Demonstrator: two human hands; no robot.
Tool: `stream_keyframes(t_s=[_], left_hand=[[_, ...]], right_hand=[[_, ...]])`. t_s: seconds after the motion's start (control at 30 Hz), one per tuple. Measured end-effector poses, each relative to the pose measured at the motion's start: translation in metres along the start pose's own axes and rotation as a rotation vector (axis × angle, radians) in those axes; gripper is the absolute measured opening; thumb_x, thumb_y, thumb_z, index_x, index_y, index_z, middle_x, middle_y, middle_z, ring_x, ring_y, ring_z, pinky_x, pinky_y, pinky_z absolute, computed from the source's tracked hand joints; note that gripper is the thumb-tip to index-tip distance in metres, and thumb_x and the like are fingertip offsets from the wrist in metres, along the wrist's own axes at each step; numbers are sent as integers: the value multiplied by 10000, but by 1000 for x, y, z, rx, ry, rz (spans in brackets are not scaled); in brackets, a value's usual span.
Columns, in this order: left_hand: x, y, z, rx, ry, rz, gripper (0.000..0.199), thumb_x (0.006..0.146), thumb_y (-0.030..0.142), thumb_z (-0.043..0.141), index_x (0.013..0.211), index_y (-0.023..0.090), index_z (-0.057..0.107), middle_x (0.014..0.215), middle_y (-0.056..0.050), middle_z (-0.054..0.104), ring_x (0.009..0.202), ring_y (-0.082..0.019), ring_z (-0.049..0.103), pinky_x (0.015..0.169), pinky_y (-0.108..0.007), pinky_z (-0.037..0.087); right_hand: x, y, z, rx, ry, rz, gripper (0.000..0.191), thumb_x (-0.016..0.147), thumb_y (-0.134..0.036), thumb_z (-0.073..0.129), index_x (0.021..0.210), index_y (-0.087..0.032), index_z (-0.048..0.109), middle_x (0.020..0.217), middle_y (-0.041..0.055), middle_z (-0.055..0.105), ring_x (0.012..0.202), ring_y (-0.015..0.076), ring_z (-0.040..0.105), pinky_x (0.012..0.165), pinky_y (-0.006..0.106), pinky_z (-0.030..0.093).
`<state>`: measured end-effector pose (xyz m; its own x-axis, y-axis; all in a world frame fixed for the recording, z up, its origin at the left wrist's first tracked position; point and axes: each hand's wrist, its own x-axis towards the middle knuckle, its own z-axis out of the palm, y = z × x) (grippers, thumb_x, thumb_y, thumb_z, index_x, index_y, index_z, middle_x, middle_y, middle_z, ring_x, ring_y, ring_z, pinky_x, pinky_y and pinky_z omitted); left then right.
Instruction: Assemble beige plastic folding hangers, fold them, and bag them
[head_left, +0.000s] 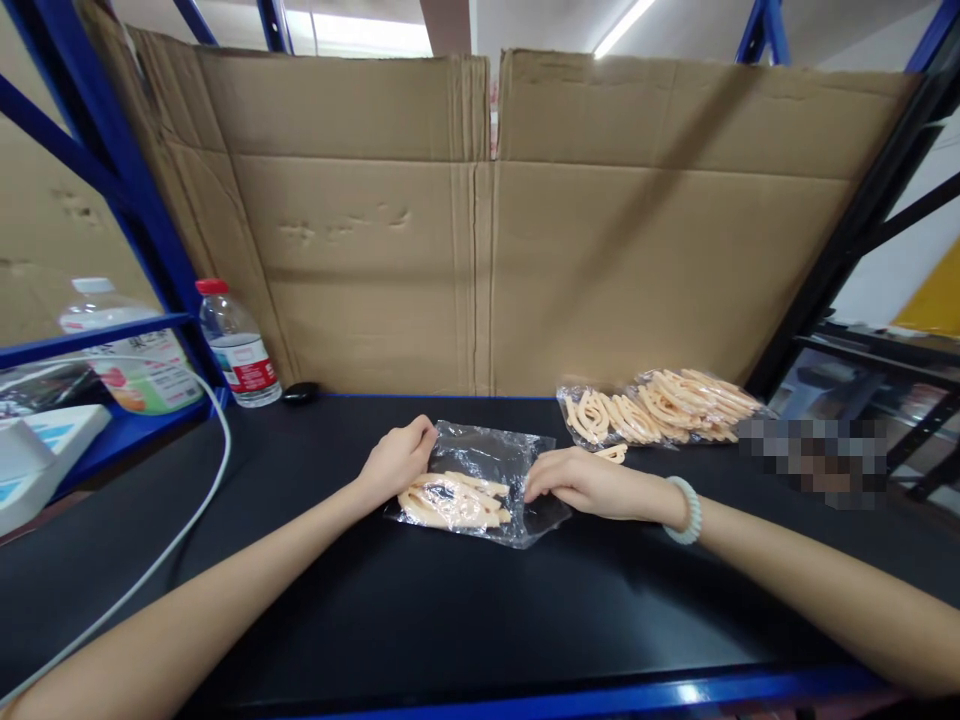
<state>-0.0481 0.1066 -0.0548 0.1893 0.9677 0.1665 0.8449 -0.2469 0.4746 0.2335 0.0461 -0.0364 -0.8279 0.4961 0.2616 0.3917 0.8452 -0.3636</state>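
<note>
A clear plastic bag (487,450) lies on the black tabletop in front of me, with several pale beige curved strips (454,502) inside its near half. My left hand (401,458) grips the bag's left edge, fingers curled together. On the opposite side, my right hand (574,480) has its fingers closed at the bag's right edge; a pale bracelet is on that wrist. Just behind the right hand lies a loose beige piece (612,454), partly hidden by the hand. What the strips are made of I cannot tell.
Filled clear bags of similar beige pieces (675,408) lie at the back right. A red-capped bottle (238,345) and a small black object (300,392) stand back left. A white cable (221,460) crosses the left side. Cardboard (360,270) walls the back.
</note>
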Motion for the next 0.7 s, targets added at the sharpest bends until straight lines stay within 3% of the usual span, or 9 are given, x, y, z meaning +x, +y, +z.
stream_keyframes(t_s=[0.1, 0.23, 0.43, 0.57, 0.7], left_hand=[[0, 0, 1, -1, 21, -23, 235, 921, 347, 353, 765, 239, 492, 556, 8, 613, 598, -203, 625, 608, -275, 390], [-2, 1, 3, 9, 41, -54, 240, 926, 346, 347, 774, 239, 499, 569, 4, 612, 606, -207, 626, 601, -276, 384], [-5, 2, 3, 42, 64, -72, 232, 925, 335, 353, 785, 241, 512, 614, -6, 636, 651, -219, 638, 608, -278, 382], [-5, 4, 2, 47, 68, -87, 232, 923, 325, 358, 797, 238, 533, 622, -10, 645, 649, -220, 639, 606, -279, 387], [-5, 4, 2, 38, 69, -97, 236, 925, 327, 361, 808, 236, 544, 632, -14, 651, 654, -220, 640, 617, -283, 399]], right_hand=[[6, 0, 7, -52, 42, -69, 300, 956, -132, 418, 1127, -139, 665, 1113, 111, 686, 1072, 187, 607, 963, 341, 483], [20, -9, 17, -88, -70, -71, 431, 981, -265, 429, 1369, -81, 467, 1385, 177, 504, 1312, 225, 426, 1106, 378, 352], [43, -21, 25, -123, -58, -81, 532, 939, -401, 495, 1365, -84, 455, 1253, 183, 562, 1177, 264, 482, 1045, 412, 379], [55, -19, 35, -192, 0, -11, 688, 799, -532, 639, 1311, -93, 498, 1116, 170, 598, 1070, 294, 520, 988, 449, 403], [63, -19, 40, -157, 25, 80, 602, 718, -413, 715, 1204, -93, 565, 1060, 160, 621, 1009, 299, 551, 949, 456, 424]])
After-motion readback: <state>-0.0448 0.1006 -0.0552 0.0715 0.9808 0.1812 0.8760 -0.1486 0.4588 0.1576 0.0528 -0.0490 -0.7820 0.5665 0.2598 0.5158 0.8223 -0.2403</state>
